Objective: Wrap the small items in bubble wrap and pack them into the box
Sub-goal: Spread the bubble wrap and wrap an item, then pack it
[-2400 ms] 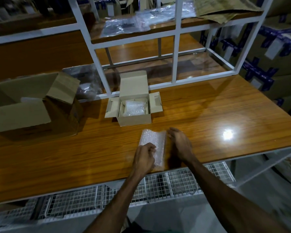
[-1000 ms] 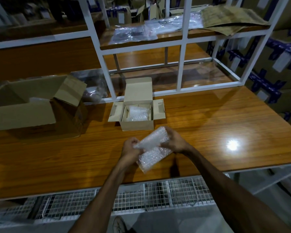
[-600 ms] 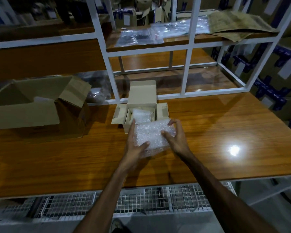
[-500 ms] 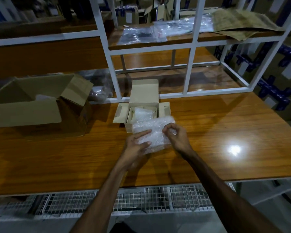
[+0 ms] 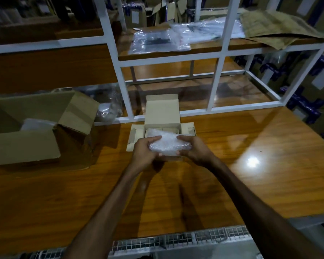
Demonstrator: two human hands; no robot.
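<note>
Bubble-wrapped bundle (image 5: pixel 169 144) sits between both hands in the head view, held over the near part of the small open box (image 5: pixel 162 116). Left hand (image 5: pixel 145 153) grips the bundle's left end, fingers curled over its top, thumb toward the near side. Right hand (image 5: pixel 194 149) grips the right end, fingers curled over the top edge, thumb under the near corner. Long axis of the bundle runs left to right, hand to hand, lying roughly level; contents not discernible through the wrap. Box lid flap stands up just beyond the fingers, side flaps spread outward past each hand. Box rests on the wooden table (image 5: pixel 251 180). Well to the left of the left hand, a large open carton (image 5: pixel 26 144) sits on the same table.
</note>
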